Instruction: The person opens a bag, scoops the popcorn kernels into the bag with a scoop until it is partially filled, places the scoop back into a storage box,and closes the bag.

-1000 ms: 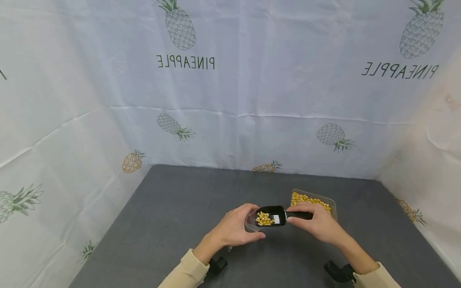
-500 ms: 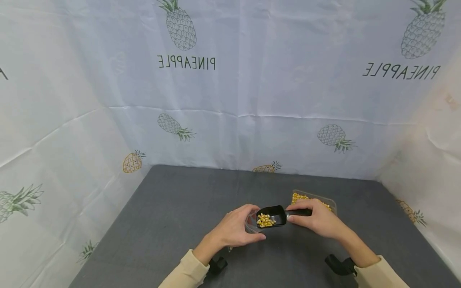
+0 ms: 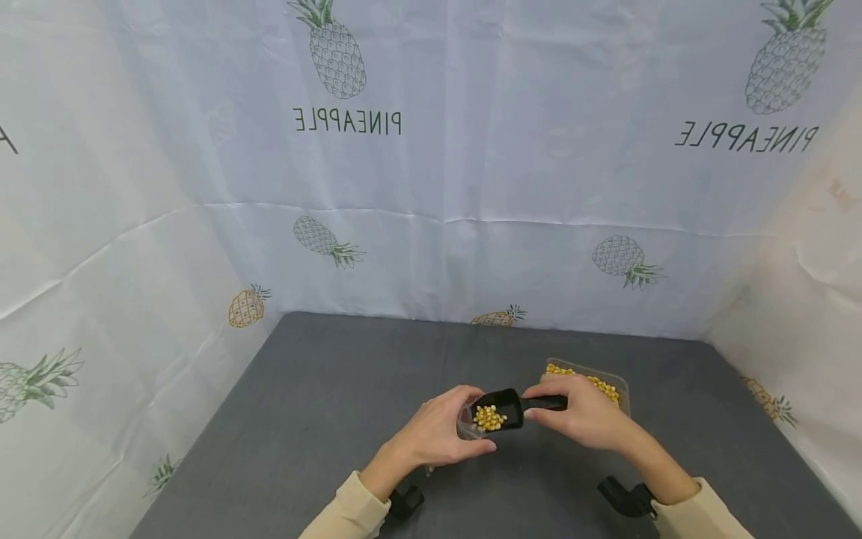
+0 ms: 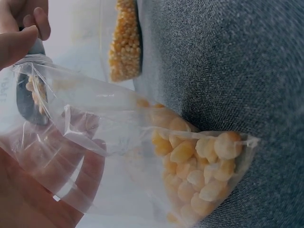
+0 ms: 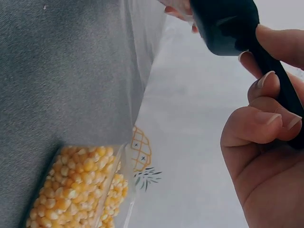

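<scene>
A clear plastic bag point(image 4: 121, 121) is held by my left hand point(image 3: 441, 428), its fingers and thumb curved round the open mouth. Yellow corn kernels point(image 4: 199, 166) fill the bag's bottom corner, low over the dark tabletop in the left wrist view. My right hand point(image 3: 584, 412) grips the handle of a black scoop point(image 3: 514, 410). More corn kernels point(image 3: 489, 418) lie near the scoop's front lip, and that front end is inside the bag's mouth. In the right wrist view only the underside of the scoop shows.
Behind my right hand stands a clear plastic box point(image 3: 627, 389) of corn kernels. The dark grey table point(image 3: 337, 389) ends at a white cloth point(image 3: 444, 172) printed with pineapples, which hangs at the back and both sides. A black wrist mount point(image 3: 626, 498) sits on my right wrist.
My right hand has moved left with the scoop, bringing its front further into the bag's mouth. The scoop has tilted, and the kernels sit closer to its lip. My left hand has stayed put.
</scene>
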Demonstrator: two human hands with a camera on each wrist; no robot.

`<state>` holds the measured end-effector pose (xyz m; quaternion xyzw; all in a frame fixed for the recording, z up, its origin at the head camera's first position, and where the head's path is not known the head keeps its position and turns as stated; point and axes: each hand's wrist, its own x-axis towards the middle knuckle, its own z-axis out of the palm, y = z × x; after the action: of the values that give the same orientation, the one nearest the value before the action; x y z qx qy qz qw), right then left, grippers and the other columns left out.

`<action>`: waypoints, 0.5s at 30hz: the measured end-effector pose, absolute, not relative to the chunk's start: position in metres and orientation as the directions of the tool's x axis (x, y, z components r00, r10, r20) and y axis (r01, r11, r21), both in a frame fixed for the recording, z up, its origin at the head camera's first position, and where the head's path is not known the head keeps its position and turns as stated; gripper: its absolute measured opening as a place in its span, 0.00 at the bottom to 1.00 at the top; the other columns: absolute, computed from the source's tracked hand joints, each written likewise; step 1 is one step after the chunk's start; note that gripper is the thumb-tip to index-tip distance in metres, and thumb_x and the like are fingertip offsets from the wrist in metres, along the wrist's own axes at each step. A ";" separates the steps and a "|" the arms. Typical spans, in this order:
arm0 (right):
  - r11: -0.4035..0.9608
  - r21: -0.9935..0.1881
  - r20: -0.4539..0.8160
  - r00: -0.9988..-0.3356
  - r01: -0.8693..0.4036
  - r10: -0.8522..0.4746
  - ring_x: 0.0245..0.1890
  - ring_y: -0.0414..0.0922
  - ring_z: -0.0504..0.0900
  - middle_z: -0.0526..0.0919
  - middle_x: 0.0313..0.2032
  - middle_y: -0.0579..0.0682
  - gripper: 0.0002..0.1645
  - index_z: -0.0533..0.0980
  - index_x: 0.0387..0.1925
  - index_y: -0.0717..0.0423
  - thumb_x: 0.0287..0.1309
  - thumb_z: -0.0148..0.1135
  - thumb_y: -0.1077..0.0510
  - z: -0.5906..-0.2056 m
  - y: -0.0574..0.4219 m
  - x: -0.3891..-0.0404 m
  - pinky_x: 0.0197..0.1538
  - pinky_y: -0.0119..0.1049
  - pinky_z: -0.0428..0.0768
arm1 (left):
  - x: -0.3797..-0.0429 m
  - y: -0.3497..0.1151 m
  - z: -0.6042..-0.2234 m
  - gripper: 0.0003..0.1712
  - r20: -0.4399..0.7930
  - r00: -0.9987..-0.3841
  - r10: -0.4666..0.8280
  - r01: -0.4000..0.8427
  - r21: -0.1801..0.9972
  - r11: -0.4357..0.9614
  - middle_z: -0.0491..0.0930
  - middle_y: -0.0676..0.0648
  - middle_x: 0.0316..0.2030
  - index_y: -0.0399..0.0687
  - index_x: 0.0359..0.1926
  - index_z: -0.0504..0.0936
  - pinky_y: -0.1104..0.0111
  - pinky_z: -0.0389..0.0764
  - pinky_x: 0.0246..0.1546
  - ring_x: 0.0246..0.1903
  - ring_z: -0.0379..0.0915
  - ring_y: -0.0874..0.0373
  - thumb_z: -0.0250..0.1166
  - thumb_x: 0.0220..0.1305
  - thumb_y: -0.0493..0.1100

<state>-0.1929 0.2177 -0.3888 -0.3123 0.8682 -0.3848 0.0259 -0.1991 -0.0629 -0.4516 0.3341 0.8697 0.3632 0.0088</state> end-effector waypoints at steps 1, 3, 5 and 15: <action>0.515 -0.669 0.204 -0.799 -0.536 -0.566 0.26 0.37 0.71 0.79 0.33 0.40 0.14 0.86 0.48 0.51 0.64 0.70 0.51 -0.388 0.216 -0.193 0.29 0.34 0.74 | -0.199 -0.063 -0.452 0.39 0.225 -0.778 0.587 0.573 0.638 0.514 0.77 0.55 0.53 0.53 0.67 0.73 0.73 0.76 0.34 0.37 0.72 0.70 0.72 0.60 0.63; 0.527 -0.641 0.217 -0.791 -0.557 -0.572 0.25 0.37 0.70 0.77 0.32 0.38 0.13 0.86 0.47 0.50 0.64 0.70 0.50 -0.387 0.214 -0.192 0.29 0.34 0.73 | -0.200 -0.063 -0.452 0.39 0.227 -0.778 0.586 0.574 0.636 0.516 0.77 0.55 0.53 0.53 0.67 0.73 0.73 0.76 0.35 0.37 0.72 0.70 0.72 0.60 0.63; 0.532 -0.624 0.221 -0.783 -0.572 -0.581 0.25 0.37 0.69 0.76 0.31 0.37 0.14 0.86 0.48 0.50 0.64 0.70 0.50 -0.386 0.213 -0.192 0.29 0.33 0.72 | -0.200 -0.063 -0.452 0.39 0.234 -0.777 0.584 0.578 0.631 0.517 0.78 0.55 0.52 0.53 0.66 0.73 0.72 0.77 0.36 0.38 0.72 0.69 0.71 0.60 0.63; 0.508 -0.580 0.262 -0.736 -0.637 -0.624 0.25 0.33 0.69 0.77 0.32 0.35 0.13 0.86 0.48 0.51 0.63 0.71 0.53 -0.385 0.207 -0.194 0.29 0.32 0.72 | -0.200 -0.064 -0.452 0.39 0.261 -0.772 0.580 0.597 0.611 0.520 0.78 0.54 0.50 0.52 0.66 0.73 0.73 0.76 0.35 0.37 0.71 0.68 0.72 0.59 0.64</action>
<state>-0.1940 0.2065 -0.3845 -0.3630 0.8683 -0.3378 -0.0097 -0.2005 -0.0639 -0.4517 0.3378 0.8716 0.3551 -0.0120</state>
